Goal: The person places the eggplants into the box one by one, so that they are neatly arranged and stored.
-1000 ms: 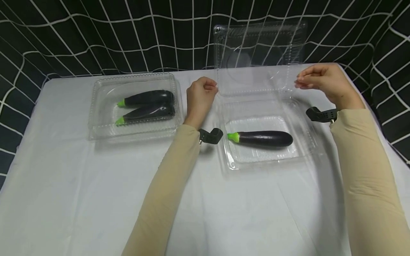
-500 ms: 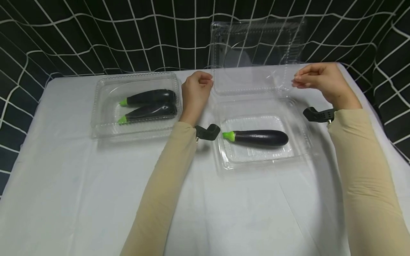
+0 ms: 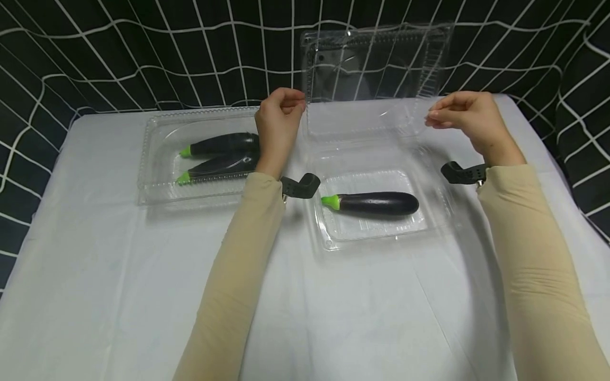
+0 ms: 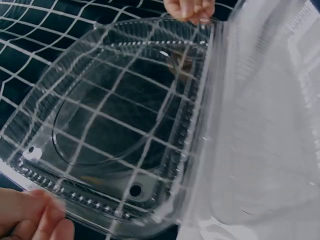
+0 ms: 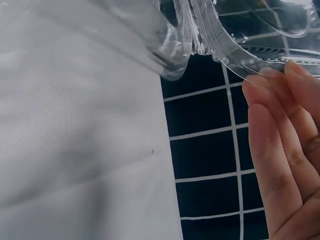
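Observation:
A clear plastic clamshell container [image 3: 324, 241] lies with its lid [image 3: 376, 69] raised at the back. One dark purple eggplant [image 3: 378, 203] with a green stem rests in its base. My left hand [image 3: 280, 124] pinches the lid's left rim; the thumb and fingers [image 4: 47, 210] also show at that rim in the left wrist view. On the opposite side, my right hand [image 3: 476, 124] pinches the lid's right edge, as the right wrist view shows with the fingers [image 5: 280, 100] against the clear plastic.
To the left, a second clear container [image 3: 157, 196] holds two eggplants [image 3: 221, 144] under its closed lid; my left hand partly covers its right end. A white cloth [image 3: 333, 317] covers the table. Black fabric with a white grid [image 3: 190, 53] stands behind.
The container, its raised lid and the eggplant inside have shifted left, and both hands have moved left with them. The left hand now overlaps the second container's right end.

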Tool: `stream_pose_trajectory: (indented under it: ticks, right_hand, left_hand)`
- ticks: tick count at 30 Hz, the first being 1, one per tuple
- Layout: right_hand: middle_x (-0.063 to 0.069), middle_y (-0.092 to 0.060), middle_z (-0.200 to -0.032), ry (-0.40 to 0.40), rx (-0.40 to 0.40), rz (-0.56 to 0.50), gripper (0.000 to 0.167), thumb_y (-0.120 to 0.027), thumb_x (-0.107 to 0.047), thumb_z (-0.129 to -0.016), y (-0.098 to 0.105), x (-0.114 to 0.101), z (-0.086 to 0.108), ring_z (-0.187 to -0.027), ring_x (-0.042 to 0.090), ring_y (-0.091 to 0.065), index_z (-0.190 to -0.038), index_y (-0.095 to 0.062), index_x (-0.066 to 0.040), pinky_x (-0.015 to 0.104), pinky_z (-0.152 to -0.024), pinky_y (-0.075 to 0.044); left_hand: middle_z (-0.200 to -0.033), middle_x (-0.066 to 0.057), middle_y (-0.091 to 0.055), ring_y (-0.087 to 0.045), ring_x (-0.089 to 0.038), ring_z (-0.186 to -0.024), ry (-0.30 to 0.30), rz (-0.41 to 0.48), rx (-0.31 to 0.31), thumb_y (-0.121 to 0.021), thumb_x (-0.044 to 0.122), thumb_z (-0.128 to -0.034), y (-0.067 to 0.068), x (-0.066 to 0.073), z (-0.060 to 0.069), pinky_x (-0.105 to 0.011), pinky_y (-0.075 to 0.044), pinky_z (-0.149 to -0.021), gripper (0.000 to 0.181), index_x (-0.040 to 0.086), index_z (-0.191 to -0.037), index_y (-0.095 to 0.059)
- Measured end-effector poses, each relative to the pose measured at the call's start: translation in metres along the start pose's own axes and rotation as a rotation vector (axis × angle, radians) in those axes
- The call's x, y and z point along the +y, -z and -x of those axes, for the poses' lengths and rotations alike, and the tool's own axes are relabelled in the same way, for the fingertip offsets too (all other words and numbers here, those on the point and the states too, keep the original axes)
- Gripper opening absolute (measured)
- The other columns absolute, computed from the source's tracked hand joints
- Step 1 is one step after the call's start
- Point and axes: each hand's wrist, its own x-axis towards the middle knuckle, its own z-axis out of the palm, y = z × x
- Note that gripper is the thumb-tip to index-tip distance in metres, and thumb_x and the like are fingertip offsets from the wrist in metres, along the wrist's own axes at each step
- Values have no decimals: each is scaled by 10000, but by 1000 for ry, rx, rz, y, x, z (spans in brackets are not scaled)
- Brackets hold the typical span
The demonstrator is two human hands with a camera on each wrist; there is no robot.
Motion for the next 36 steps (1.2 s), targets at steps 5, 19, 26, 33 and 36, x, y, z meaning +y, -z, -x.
stream_pose_trajectory:
  ticks: [5,19,26,33,36]
  right_hand:
    - [26,-702,-775,38,2,-19,49,-678,74,-814,-5,-1,0,-682,130,-686,-837,-685,31,197,-646,-550]
    - [-37,-689,-814,102,68,168,81,-686,6,-836,-12,-4,1,-739,97,-659,-915,-693,27,146,-705,-524]
    - [-26,-680,-910,156,137,199,174,-662,-38,-868,-14,-19,-2,-822,86,-646,-1029,-702,16,140,-764,-504]
    - [18,-682,-959,229,283,144,198,-663,-111,-873,-16,-41,-6,-863,122,-640,-1040,-713,-17,190,-844,-495]
    - [52,-685,-952,263,319,80,194,-676,-106,-855,-17,-46,-6,-863,147,-643,-1014,-715,-2,197,-848,-497]
  left_hand:
    - [-975,-108,-701,-658,-183,-855,-13,50,37,-658,25,-872,5,2,-3,-168,-484,-736,139,-14,-1002,-688]
    - [-945,-113,-699,-642,-165,-827,-60,87,82,-706,-14,-819,8,-1,-7,-154,-487,-728,137,-22,-955,-691]
    - [-933,-107,-703,-640,-172,-825,-67,58,75,-708,-8,-819,10,-4,-7,-161,-491,-732,117,-17,-934,-695]
    - [-917,-100,-709,-650,-177,-815,-71,51,81,-720,-7,-806,10,-3,-6,-168,-493,-722,105,-13,-909,-702]
    - [-920,-100,-708,-648,-171,-819,-64,56,80,-719,-4,-808,10,-2,-6,-169,-496,-727,104,-17,-910,-701]
